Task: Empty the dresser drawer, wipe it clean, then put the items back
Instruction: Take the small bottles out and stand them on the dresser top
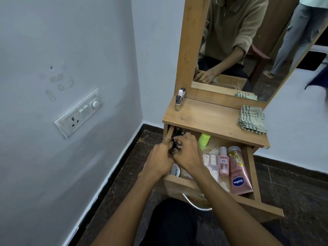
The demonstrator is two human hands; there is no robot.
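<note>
The pulled-out wooden dresser drawer (249, 167) stood open under the dresser top, bottles and tubes lying inside. Both arms reached down into its left rear corner, the left hand (160, 158) and right hand (187, 153) pressed together, fingers curled round small dark items (173, 144). A folded checked cloth (252, 119) lay on the wooden dresser top (209, 118).

cloth (252, 119): green-white checked; tube (238, 172): pink; bottle (204, 140): lime green

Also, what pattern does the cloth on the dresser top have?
The cloth is checked, grey-green stripes on cream, in the head view.
</note>
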